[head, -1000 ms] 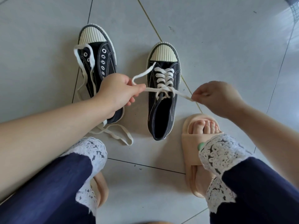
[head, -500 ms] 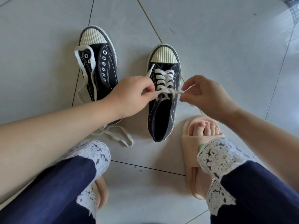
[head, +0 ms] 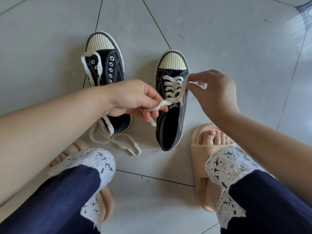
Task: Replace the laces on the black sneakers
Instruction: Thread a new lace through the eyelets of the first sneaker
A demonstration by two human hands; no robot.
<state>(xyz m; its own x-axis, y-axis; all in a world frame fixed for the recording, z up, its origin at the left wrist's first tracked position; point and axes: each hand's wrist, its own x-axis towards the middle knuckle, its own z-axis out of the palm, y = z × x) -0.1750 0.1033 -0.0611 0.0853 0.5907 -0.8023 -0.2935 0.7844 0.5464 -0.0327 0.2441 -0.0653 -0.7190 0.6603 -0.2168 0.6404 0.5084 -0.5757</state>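
Where the two black sneakers stand side by side on the grey tile floor (head: pixel 236 39), toes pointing away from the person, bare tile spreads wide beyond the toe caps and off to the right. The near side is crowded by knees, lace-trimmed trouser cuffs (head: pixel 224 166) and feet. A narrow strip of tile separates the shoes. The heel of the laced sneaker (head: pixel 170 122) sits just beside the right slide (head: pixel 200 166).

The laced sneaker carries a white lace (head: pixel 172 88) crossed through its eyelets, and its mouth shows only dark lining. The unlaced sneaker (head: pixel 116 68) has bare metal eyelets on its right row. A loose lace (head: pixel 125 142) loops over its tongue by the toe cap, runs down its left side under the forearm, and trails in curls on the tile behind the heel. I cannot tell whether it passes through any eyelet. Bare toes fill the right slide, while the left slide (head: pixel 106 200) is mostly hidden under the leg.

The left hand (head: pixel 133 98) reaches in above the unlaced sneaker's heel, thumb and curled fingers pinching one end of the white lace beside the top eyelets. The right hand (head: pixel 214 93) hovers over the laced sneaker's right edge, wrist raised, fingertips pinching the other end up near the toe cap.
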